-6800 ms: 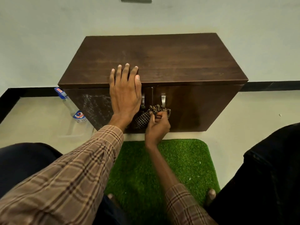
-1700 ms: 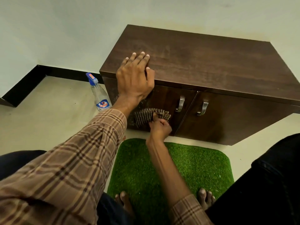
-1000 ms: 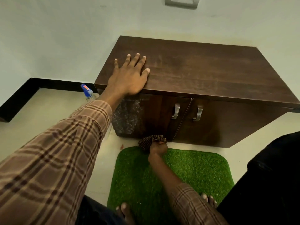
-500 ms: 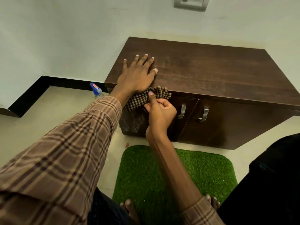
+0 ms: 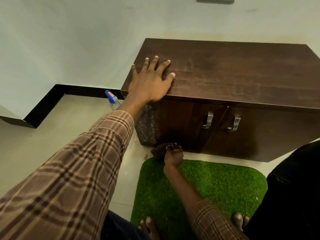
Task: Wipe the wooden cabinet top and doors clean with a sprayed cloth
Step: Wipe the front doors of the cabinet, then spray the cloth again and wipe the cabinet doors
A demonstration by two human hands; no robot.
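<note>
The dark wooden cabinet (image 5: 233, 73) stands against the wall, both doors closed, with two metal handles (image 5: 208, 120) near the middle. My left hand (image 5: 150, 82) lies flat with spread fingers on the top's front left corner. My right hand (image 5: 173, 157) grips a bunched checkered cloth (image 5: 161, 149) against the bottom edge of the left door (image 5: 181, 125). The left strip of that door shows a dull speckled patch (image 5: 147, 127).
A clear spray bottle (image 5: 112, 100) with a blue head stands on the floor left of the cabinet, partly behind my left arm. A green grass mat (image 5: 216, 184) lies in front, my bare toes on its near edge. Black skirting runs along the wall.
My right hand has swept the cloth from the top of the left door down to its bottom edge. My left hand stays flat on the cabinet top.
</note>
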